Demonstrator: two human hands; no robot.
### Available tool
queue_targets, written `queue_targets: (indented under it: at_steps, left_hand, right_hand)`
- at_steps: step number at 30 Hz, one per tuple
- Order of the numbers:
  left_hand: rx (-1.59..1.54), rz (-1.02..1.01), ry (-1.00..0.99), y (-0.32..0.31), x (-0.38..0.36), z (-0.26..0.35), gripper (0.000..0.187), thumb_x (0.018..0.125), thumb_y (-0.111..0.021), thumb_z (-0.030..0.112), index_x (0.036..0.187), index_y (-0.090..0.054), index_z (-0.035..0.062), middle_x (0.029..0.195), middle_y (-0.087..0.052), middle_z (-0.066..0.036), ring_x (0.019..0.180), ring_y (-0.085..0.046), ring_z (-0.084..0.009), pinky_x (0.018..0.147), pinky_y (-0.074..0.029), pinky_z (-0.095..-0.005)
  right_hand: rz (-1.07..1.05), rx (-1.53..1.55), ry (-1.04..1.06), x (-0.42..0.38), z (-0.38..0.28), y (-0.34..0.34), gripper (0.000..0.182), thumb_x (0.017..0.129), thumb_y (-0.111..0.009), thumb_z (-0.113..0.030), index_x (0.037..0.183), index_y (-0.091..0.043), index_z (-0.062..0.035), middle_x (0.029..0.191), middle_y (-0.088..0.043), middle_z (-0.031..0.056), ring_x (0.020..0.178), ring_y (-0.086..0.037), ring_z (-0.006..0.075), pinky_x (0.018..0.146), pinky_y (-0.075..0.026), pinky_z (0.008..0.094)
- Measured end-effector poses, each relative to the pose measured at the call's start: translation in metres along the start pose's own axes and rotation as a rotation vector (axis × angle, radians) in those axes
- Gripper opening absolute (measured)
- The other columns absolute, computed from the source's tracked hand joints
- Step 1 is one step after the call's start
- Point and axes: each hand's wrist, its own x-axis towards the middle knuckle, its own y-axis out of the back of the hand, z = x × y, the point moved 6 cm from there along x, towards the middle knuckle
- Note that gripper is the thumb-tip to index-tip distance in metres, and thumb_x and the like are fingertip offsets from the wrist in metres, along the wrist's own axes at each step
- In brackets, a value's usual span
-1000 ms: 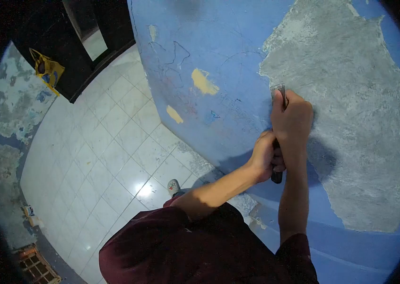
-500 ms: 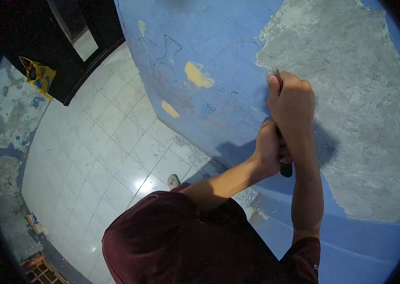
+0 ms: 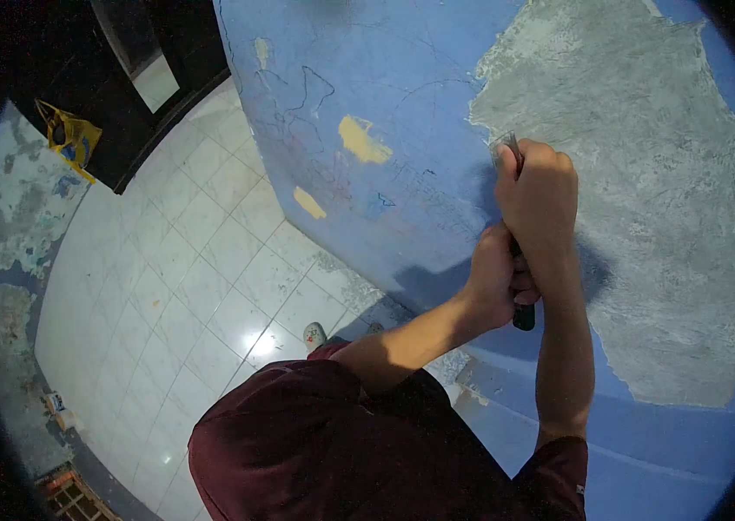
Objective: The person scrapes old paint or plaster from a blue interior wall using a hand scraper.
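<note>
Both my hands are wrapped round one scraper (image 3: 524, 318), its black handle end sticking out below. My right hand (image 3: 543, 187) is higher up, closed near the metal blade, with the thumb along it. Lower on the handle, my left hand (image 3: 493, 271) is closed beneath my right wrist. The blade tip shows just above my right thumb, at the border between blue paint and a large bare grey patch (image 3: 637, 208) of the wall. Most of the handle is hidden by my fingers.
The blue wall (image 3: 420, 87) has pencil scribbles and cream patches (image 3: 364, 141). White floor tiles (image 3: 202, 234) spread to the left, with a shoe (image 3: 314, 335) on them. A yellow bag (image 3: 76, 137) hangs by a dark door at the far left. A blue ledge (image 3: 506, 391) runs below my arms.
My right hand and the blade have shifted slightly downward along the wall. Both hands keep their grip. A second shoe now shows beside the first.
</note>
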Motion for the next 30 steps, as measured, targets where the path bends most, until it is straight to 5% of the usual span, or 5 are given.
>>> queue_targets:
  at_steps: [7, 13, 18, 30]
  left_hand:
    - [-0.037, -0.05, 0.021, -0.004, -0.005, 0.01, 0.033, 0.094, -0.035, 0.034, 0.079, -0.052, 0.0107, 0.053, -0.038, 0.003, 0.037, -0.031, -0.0095, 0.033, -0.023, -0.025]
    - [-0.053, -0.025, -0.071, -0.006, 0.001, 0.011, 0.032, 0.095, -0.035, 0.034, 0.079, -0.051, 0.0108, 0.053, -0.039, 0.003, 0.037, -0.032, -0.0086, 0.033, -0.025, -0.0244]
    - [-0.042, 0.027, -0.127, -0.015, -0.005, 0.014, 0.031, 0.095, -0.037, 0.033, 0.074, -0.048, 0.0131, 0.053, -0.039, 0.005, 0.037, -0.032, -0.0077, 0.033, -0.026, -0.0231]
    - [-0.044, -0.102, -0.161, -0.015, 0.002, 0.005, 0.036, 0.094, -0.04, 0.037, 0.063, -0.045, 0.0189, 0.05, -0.034, 0.009, 0.037, -0.03, -0.0046, 0.033, -0.024, -0.0209]
  right_hand:
    - [-0.039, -0.042, -0.034, 0.004, 0.0, -0.008, 0.02, 0.083, -0.063, -0.019, 0.073, -0.061, -0.0009, 0.07, -0.061, 0.0177, 0.067, -0.057, 0.0379, 0.062, -0.047, 0.0461]
    - [0.133, -0.043, 0.1, 0.006, -0.004, -0.006, 0.019, 0.082, -0.064, -0.019, 0.078, -0.061, -0.0011, 0.07, -0.06, 0.0166, 0.07, -0.057, 0.0363, 0.064, -0.047, 0.0455]
    - [-0.124, 0.026, -0.052, 0.016, 0.0, -0.005, 0.022, 0.082, -0.062, -0.021, 0.079, -0.063, 0.0013, 0.075, -0.062, 0.021, 0.077, -0.059, 0.0397, 0.069, -0.048, 0.0471]
    - [-0.195, 0.024, -0.095, 0.009, 0.003, 0.005, 0.026, 0.085, -0.06, -0.022, 0.082, -0.064, 0.0039, 0.081, -0.064, 0.0236, 0.079, -0.064, 0.0407, 0.069, -0.051, 0.047]
